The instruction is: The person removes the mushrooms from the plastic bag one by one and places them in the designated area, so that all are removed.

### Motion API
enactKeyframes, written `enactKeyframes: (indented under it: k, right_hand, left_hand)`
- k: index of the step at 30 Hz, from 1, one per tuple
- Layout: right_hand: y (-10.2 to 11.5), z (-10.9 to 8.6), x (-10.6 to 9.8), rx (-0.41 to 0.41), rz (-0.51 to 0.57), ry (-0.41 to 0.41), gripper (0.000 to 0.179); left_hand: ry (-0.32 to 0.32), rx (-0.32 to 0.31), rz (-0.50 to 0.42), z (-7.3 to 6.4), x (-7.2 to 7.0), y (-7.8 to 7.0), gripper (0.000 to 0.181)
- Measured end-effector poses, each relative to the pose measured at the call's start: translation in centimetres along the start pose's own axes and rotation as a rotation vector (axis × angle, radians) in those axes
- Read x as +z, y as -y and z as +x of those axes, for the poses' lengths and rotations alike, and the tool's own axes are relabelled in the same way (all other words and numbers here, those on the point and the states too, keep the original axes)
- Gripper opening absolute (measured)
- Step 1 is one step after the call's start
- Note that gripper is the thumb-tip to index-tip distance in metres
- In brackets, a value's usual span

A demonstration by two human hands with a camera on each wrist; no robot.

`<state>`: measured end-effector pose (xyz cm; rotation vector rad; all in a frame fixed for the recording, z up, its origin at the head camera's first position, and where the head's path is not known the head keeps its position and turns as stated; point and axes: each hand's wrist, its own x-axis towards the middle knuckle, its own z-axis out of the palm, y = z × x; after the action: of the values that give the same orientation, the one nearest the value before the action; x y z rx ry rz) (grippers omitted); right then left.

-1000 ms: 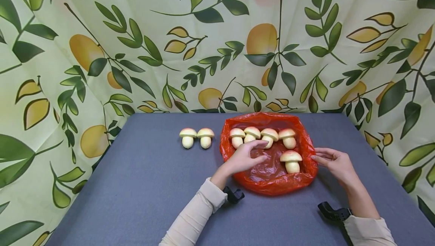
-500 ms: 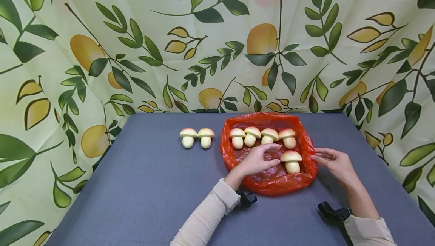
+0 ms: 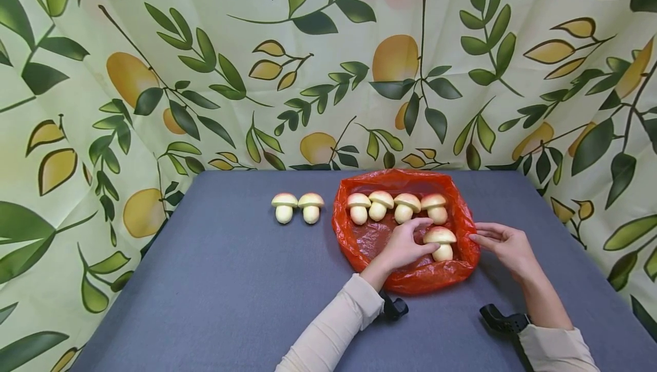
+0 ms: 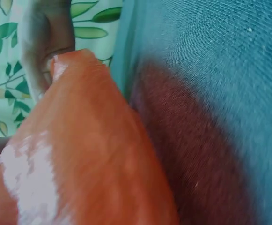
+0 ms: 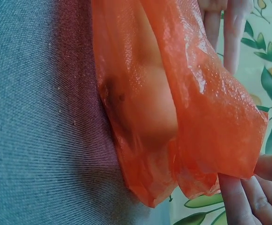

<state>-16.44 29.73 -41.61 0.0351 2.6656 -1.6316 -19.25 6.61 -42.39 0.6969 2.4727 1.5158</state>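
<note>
The front mushroom (image 3: 442,236) is sitting inside the red bag (image 3: 410,287), between the left hand (image 3: 404,245) and the right hand (image 3: 507,249) — the left being much nearer, just beside it. Its long axis is running stem near, cap far; whether it is standing or lying is unclear. The left thumb and fingers are staying apart at its left side, contact uncertain — the right hand is pinching the bag's right edge.
</note>
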Motion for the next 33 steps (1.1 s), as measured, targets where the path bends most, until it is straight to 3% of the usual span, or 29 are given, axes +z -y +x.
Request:
enactKeyframes:
  k: [5,11,21,33]
  right_hand:
    - [-0.2,0.1,0.1,-0.003,-0.014,0.003,0.049]
    - [-0.3,0.1,0.1,0.001,-0.023,0.008,0.051]
    - [-0.3,0.2,0.3,-0.001,-0.006,0.009,0.049]
    - [-0.3,0.1,0.3,0.010,-0.033,0.009,0.052]
  left_hand:
    - [-0.044,-0.022,-0.031,0.6,0.9,0.3,0.053]
    - [-0.075,-0.046,0.006,1.4,1.6,0.5,0.056]
    - [-0.045,-0.136,0.035,1.9,2.4,1.1,0.058]
    - [-0.026,-0.121,0.063,1.9,2.5,1.4,0.049]
